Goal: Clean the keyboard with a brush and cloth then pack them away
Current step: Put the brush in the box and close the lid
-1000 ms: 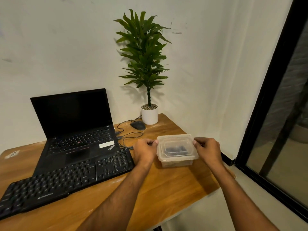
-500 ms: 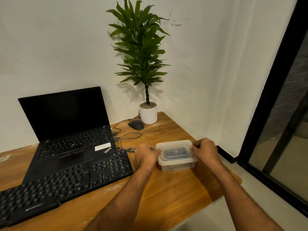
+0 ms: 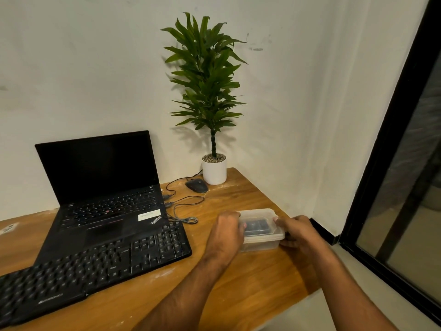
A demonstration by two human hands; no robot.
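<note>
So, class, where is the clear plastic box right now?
In the head view the clear plastic box sits on the wooden desk, right of the black keyboard, gripped between the left hand and right hand.

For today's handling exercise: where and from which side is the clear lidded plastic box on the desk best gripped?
Probably by its two short ends, just under the lid rim, coming in from left and right. The plastic box is low and rectangular with an overhanging lip, and the left hand and right hand already hold it so on the desk.
</note>
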